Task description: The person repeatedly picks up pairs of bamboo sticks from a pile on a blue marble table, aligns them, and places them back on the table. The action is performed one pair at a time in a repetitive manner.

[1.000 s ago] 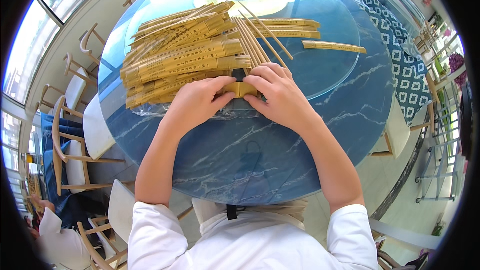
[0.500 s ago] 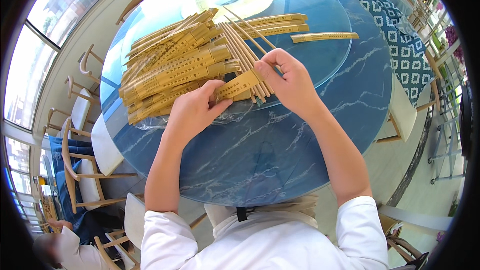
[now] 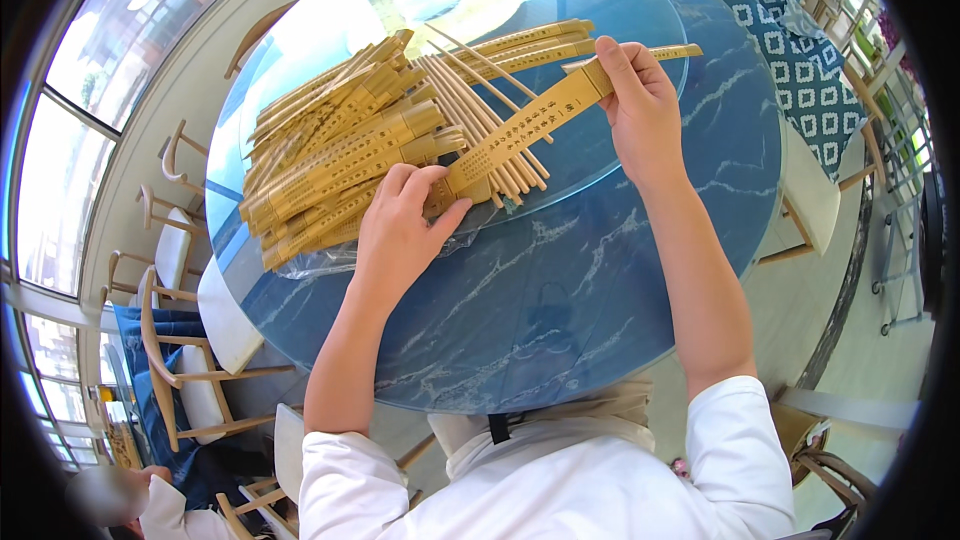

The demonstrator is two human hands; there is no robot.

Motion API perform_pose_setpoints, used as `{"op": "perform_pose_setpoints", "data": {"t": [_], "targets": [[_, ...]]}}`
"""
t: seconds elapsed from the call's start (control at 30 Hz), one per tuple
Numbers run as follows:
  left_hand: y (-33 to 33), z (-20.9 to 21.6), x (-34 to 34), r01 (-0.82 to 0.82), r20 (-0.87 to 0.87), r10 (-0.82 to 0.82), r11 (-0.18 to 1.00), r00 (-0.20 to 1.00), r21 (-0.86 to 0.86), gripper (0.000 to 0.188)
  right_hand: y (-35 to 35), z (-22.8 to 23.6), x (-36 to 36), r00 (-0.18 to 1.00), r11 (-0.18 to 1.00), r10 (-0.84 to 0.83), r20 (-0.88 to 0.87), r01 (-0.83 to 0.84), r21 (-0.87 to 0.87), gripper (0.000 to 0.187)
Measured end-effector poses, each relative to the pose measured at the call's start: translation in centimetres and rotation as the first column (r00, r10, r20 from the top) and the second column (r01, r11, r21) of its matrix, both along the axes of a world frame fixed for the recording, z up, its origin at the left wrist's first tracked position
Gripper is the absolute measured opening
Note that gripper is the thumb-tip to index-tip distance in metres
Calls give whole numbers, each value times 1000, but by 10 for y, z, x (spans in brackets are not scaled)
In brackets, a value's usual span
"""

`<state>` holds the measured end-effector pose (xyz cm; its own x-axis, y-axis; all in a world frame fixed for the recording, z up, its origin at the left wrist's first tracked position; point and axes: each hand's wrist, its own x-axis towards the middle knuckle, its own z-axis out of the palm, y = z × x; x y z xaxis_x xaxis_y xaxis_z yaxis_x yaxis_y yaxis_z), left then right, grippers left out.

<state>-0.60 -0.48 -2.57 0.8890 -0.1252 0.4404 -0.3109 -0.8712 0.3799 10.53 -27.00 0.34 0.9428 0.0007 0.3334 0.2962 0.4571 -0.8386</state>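
A long gold paper chopstick sleeve (image 3: 530, 128) printed with dark characters is stretched slantwise between my hands. My left hand (image 3: 395, 230) pinches its lower left end, beside a large pile of similar gold sleeves (image 3: 330, 165). At its upper right end, my right hand (image 3: 642, 120) grips the sleeve between thumb and fingers. Beneath it lie several bare wooden chopsticks (image 3: 522, 176), partly covered by the sleeve. More gold sleeves (image 3: 525, 48) rest behind the chopsticks. A single sleeve (image 3: 682, 51) shows just beyond my right hand, partly hidden by it.
All this lies on a round blue marbled table (image 3: 480, 340) with a raised glass turntable (image 3: 640, 10). Clear plastic wrap (image 3: 320, 262) sticks out under the pile. Wooden chairs (image 3: 185, 370) stand at the left, where another person (image 3: 165, 510) is partly visible. A patterned cloth (image 3: 770, 60) is at the right.
My right hand has moved up and to the right, and a much longer stretch of the sleeve now shows between my hands. My left hand stays at the pile's near corner, slightly further right.
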Motion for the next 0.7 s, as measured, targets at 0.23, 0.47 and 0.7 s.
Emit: {"op": "perform_pose_setpoints", "data": {"t": [0.23,0.47,0.7], "targets": [[-1,5,0,12,-108,-25,992,994,-124,41,-4,1,1,1000,998,21,-7,-20,55,25],[-1,4,1,-14,-125,-1,993,992,-116,41,-7,-1,6,1000,997,25,1,-25,69,26],[-1,7,1,3,-136,-24,988,990,-156,40,-8,-1,7,1000,999,-26,6,26,39,28]]}}
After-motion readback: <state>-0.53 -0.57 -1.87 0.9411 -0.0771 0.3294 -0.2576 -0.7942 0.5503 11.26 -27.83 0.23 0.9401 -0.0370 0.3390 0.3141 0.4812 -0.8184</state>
